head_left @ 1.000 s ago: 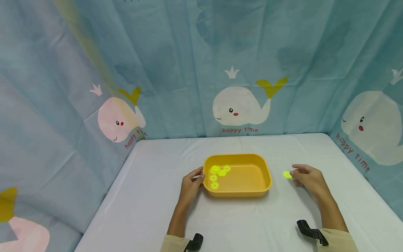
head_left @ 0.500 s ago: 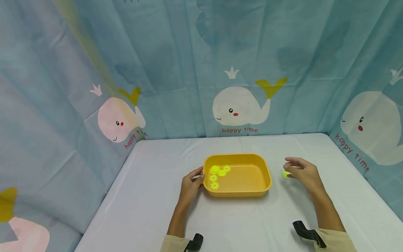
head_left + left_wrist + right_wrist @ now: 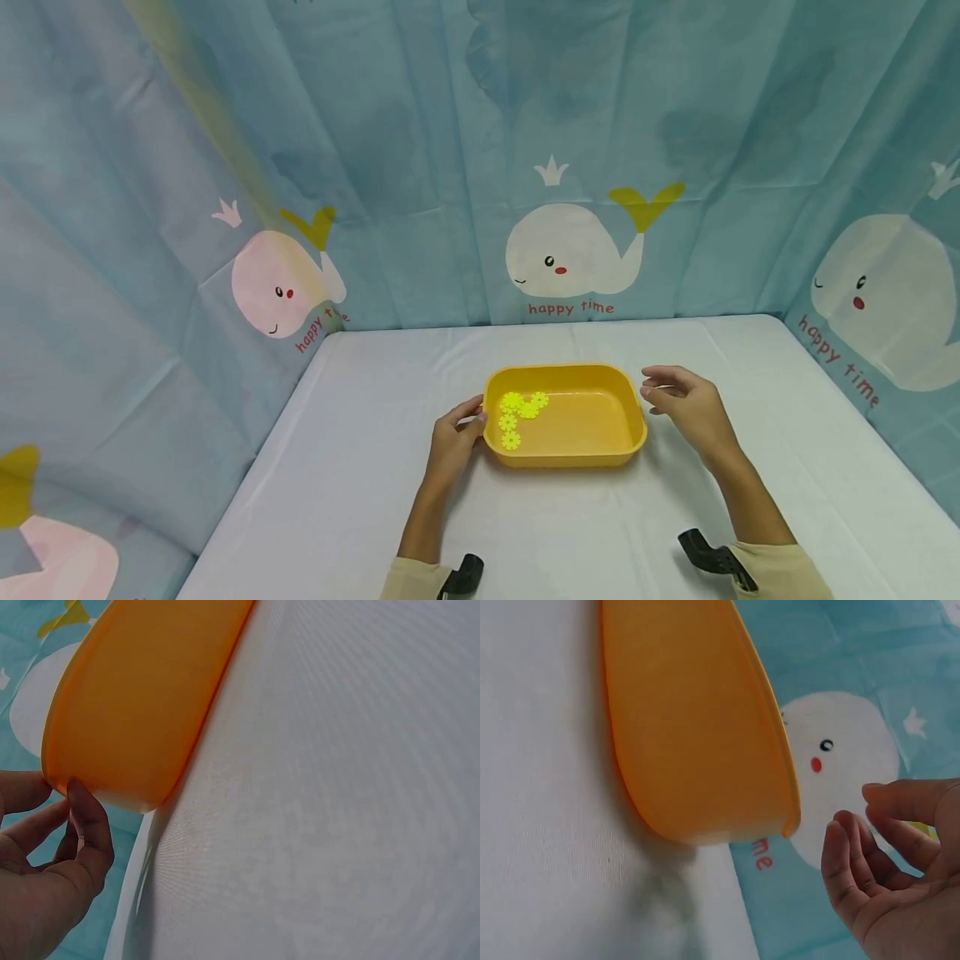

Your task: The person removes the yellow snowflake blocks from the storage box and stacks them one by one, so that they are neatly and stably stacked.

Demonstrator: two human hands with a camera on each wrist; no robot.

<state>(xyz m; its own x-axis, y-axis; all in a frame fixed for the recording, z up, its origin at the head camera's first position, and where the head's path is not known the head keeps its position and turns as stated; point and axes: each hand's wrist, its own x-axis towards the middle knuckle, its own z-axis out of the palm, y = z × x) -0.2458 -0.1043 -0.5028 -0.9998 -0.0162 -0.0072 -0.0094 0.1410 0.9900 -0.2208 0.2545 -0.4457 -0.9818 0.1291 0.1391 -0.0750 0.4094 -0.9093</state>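
A yellow, rounded rectangular plastic tray (image 3: 592, 454) stands on the white table. My left hand (image 3: 452, 446) pinches the tray's left rim, thumb on the near side, as the left wrist view also shows. Inside, several small neon-yellow flower-shaped pieces (image 3: 511, 439) lie grouped along the left end. My right hand (image 3: 693, 412) hovers beside the tray's right end, fingers bent and thumb tip near a fingertip. In the right wrist view, no piece shows around the fingertips (image 3: 837, 836); I cannot tell whether one is hidden in them.
The table has a white cloth (image 3: 375, 400). Blue curtains (image 3: 420, 167) printed with white whales and "happy time" enclose its back and sides. A black wrist mount (image 3: 716, 558) projects from each beige sleeve.
My right hand has moved left from the loose yellow flower piece to the tray's right end. That piece no longer shows on the cloth. My left hand and the tray stay put.
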